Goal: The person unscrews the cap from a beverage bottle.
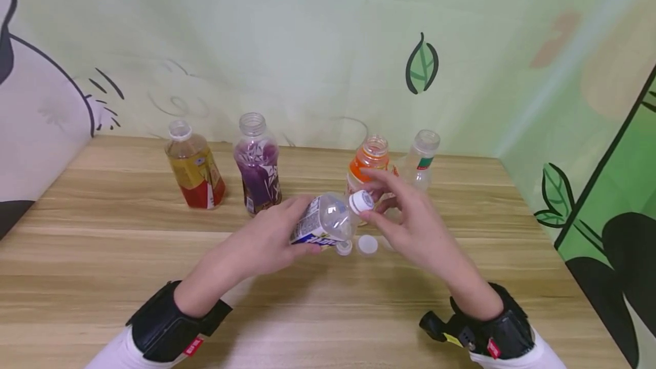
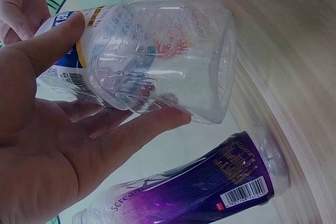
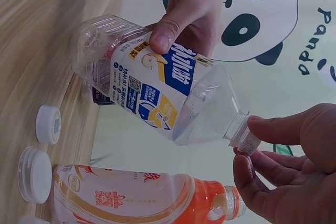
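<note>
My left hand (image 1: 277, 235) grips a clear plastic bottle (image 3: 152, 82) with a white, blue and yellow label, held tilted above the table with its neck toward the right. At that neck, the thumb and fingers of my right hand (image 1: 410, 218) pinch a white bottle cap (image 1: 361, 201). In the right wrist view the cap sits on or against the bottle's mouth; whether it is threaded on I cannot tell. The left wrist view shows the bottle's clear base, with drops inside and no drink visible.
Capless bottles stand along the back: one with a yellow and red label (image 1: 197, 172), a purple one (image 1: 257, 169), an orange-topped one (image 1: 373, 155) and a clear one (image 1: 424, 155). Loose white caps (image 1: 367, 245) lie on the wooden table (image 1: 128, 255) below the held bottle. A printed cloth (image 1: 307, 44) hangs behind.
</note>
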{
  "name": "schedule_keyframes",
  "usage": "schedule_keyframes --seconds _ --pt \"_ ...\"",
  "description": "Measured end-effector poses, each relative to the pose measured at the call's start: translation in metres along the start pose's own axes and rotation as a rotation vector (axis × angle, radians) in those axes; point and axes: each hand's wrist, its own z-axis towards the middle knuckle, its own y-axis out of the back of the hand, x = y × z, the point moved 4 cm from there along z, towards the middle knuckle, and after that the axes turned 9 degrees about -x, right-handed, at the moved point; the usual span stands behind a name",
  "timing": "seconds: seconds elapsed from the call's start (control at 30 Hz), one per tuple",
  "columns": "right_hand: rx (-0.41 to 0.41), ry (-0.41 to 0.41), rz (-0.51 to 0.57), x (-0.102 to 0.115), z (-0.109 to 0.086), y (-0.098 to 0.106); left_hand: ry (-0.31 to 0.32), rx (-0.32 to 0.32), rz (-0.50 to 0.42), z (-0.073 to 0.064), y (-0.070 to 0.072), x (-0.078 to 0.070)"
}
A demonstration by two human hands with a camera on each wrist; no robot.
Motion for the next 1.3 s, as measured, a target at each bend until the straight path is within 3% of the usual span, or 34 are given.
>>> schedule_keyframes --seconds 0.17,0.43,0.73,0.97,1.3 --pt "0.002 -0.008 0.026 0.0008 -0.0002 0.0012 0.002 -0.008 0.001 -0.0001 0.0000 0.0008" --pt "-0.009 -0.084 -0.054 -0.0019 -0.0013 0.0035 0.015 -0.003 -0.005 0.0001 -0.0001 0.0009" --pt "-0.037 -0.043 -0.016 -0.0027 0.0003 0.0045 0.014 0.003 -0.004 0.0003 0.0000 -0.0006" --pt "-0.006 0.010 -0.026 0.0000 -0.0006 0.0052 0.020 0.002 -0.006 0.0000 -0.0003 0.0008" --pt "-0.026 -0.051 -0.030 -0.0027 -0.0014 0.0061 -0.006 -0.008 0.007 -0.0002 -0.0003 0.0000"
